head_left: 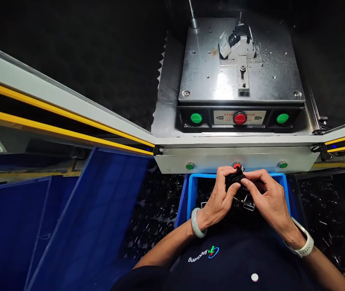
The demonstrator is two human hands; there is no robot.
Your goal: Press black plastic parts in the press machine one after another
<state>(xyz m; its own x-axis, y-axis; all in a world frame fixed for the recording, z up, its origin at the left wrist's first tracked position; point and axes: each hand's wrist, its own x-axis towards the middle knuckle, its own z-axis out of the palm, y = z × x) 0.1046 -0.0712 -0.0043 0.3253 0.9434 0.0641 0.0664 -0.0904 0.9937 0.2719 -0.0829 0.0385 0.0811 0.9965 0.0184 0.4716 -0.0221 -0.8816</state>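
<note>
Over a blue bin (192,194), both of my hands grip one small black part (235,177) whose exact kind I cannot make out. My left hand (221,192) pinches it between thumb and fingers from the left. From the other side, the thumb and fingers of my right hand (265,196) close on it. The fingers cover much of the part. Below them, a piece with a shiny metal frame (249,203) lies among dark pieces in the bin.
Ahead stands a machine with a steel plate (208,87) carrying a metal fixture (240,50) that holds a black part (234,39). Green buttons (195,118) flank a red button (240,118). Yellow-edged side guards (69,127) and a blue panel (99,194) border the left.
</note>
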